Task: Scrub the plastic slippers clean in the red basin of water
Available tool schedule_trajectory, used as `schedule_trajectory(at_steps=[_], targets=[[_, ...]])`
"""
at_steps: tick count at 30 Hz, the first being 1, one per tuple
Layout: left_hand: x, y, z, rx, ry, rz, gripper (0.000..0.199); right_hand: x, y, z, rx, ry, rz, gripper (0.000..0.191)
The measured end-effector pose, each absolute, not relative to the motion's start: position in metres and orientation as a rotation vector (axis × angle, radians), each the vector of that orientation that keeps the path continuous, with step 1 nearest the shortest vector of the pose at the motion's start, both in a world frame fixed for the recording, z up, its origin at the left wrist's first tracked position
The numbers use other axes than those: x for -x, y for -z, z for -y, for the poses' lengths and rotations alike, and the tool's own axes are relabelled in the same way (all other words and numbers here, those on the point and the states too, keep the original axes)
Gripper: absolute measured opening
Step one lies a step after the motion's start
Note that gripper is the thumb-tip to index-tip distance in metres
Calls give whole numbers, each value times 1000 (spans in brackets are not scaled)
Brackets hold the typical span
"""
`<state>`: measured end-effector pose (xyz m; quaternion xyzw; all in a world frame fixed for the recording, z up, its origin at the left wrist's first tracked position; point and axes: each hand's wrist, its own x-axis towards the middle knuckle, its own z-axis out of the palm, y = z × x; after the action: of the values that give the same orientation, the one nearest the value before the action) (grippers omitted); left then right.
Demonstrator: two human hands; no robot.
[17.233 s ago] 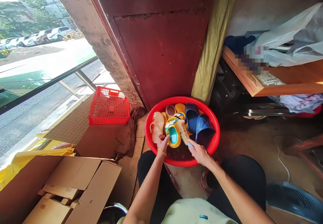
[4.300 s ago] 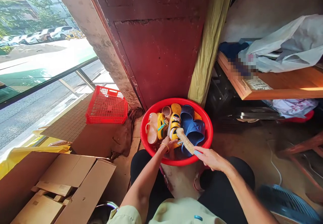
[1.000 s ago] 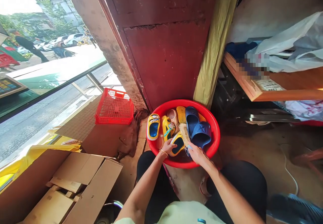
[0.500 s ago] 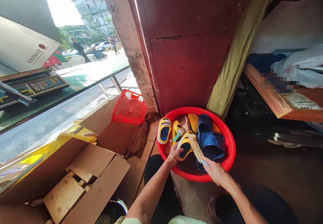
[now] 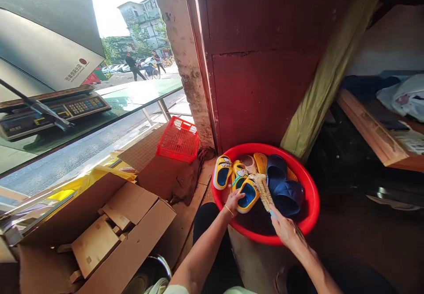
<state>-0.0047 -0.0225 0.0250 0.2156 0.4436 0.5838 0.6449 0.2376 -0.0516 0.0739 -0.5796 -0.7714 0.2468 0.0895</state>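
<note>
My left hand (image 5: pixel 233 200) grips a yellow clog with a blue inside (image 5: pixel 249 193) by its side, over the red basin (image 5: pixel 315 199). A scrubbing brush with pale bristles (image 5: pixel 264 191) is held by its light-blue handle in my right hand (image 5: pixel 285 229). Its bristle end rests against the clog's toe. Two more yellow clogs, one at the rim (image 5: pixel 222 172) and one beside it (image 5: pixel 237 170), lie to the left. Dark blue slippers (image 5: pixel 289 196) sit on the right, with a tan slipper (image 5: pixel 261 162) behind.
A red plastic crate (image 5: pixel 179 141) stands on cardboard beyond an open cardboard box (image 5: pixel 132 241) holding wooden pieces. Behind the basin is a dark red door (image 5: pixel 258 95) with a yellowish curtain (image 5: pixel 318 95). A wooden shelf (image 5: pixel 371 130) juts out at right.
The whole view has shifted, so things sit further right. The clog in my left hand has tilted, showing more of its blue inside. Both hands keep their holds.
</note>
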Motion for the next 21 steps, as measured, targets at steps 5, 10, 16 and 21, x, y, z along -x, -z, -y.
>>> schedule_trajectory(at_steps=[5, 10, 16, 21], targets=[[1, -26, 24, -483, -1299, -1030, 42, -254, -88, 67, 1776, -771, 2282, 53], [-1, -23, 24, -564, -1275, -1100, 46, -217, -113, 62, 1734, -718, 2331, 57], [2, -21, 22, -680, -1376, -1221, 51, -203, -122, 57, 1817, -753, 2380, 56], [3, -21, 22, -654, -1424, -1169, 56, -245, -121, 73, 1847, -841, 2399, 54]])
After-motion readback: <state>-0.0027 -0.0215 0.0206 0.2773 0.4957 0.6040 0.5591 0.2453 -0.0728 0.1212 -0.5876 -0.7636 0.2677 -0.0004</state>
